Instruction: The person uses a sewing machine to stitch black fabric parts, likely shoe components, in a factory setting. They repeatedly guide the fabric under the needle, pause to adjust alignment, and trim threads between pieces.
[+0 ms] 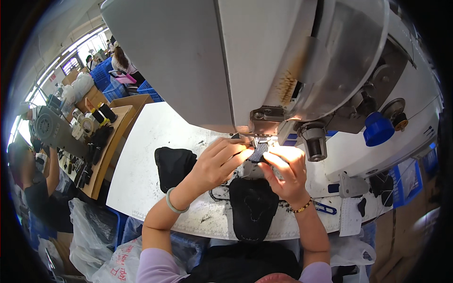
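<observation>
Under the lit needle area of a large white sewing machine [188, 61] lies a small grey textured fabric piece [258, 153] with dark edges. My left hand [213, 162] is closed, its fingertips pinching the piece's left side close to the needle. Thumb and forefinger of my right hand [287, 173] grip the right edge; both hands' fingertips partly hide the piece. Just below them, a black padded fabric piece [253, 210] with a stitched outline lies at the table's front edge. Another black fabric piece [173, 169] rests beside my left wrist.
Dark lint dots the white table [137, 165]. A blue-handled cutter [325, 208] lies right of my right wrist, near a grey metal fixture [353, 185]. Plastic bags [94, 240] hang below at left. At far left, another person [40, 188] works at a machine.
</observation>
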`<state>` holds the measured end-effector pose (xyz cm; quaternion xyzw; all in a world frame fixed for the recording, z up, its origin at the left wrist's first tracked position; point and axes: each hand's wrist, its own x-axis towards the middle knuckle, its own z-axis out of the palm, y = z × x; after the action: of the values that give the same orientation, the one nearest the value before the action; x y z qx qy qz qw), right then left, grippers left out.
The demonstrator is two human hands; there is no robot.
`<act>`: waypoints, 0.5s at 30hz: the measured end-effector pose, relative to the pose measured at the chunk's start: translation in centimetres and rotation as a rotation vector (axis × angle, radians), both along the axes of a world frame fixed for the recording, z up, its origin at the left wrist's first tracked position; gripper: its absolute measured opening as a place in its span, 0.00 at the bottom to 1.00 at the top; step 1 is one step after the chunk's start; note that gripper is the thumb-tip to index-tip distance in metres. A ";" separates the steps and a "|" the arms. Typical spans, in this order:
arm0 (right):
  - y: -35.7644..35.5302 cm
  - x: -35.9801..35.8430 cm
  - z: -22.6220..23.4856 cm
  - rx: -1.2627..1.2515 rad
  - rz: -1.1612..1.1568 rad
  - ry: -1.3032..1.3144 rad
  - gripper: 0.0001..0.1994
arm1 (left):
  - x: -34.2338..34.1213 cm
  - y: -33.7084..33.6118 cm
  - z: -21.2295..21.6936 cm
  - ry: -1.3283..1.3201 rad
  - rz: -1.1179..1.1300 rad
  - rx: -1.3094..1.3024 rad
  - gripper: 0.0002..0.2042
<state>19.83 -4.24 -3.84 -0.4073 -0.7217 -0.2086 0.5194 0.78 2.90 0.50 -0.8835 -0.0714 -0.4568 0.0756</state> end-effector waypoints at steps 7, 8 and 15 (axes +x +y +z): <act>-0.5 -0.9 0.1 0.012 -0.112 -0.105 0.13 | -0.2 -0.7 -0.2 -0.001 0.040 -0.115 0.17; -0.6 -1.0 0.2 0.006 -0.110 -0.098 0.13 | -0.2 -0.7 -0.2 0.003 0.038 -0.132 0.17; -0.8 -1.2 1.3 -0.034 -0.121 -0.059 0.11 | -0.1 -1.0 0.2 0.058 0.092 -0.065 0.15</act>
<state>18.66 -4.99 -2.55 -0.4527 -0.7143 -0.2392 0.4772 0.70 1.95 0.71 -0.8942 -0.1244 -0.4244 0.0700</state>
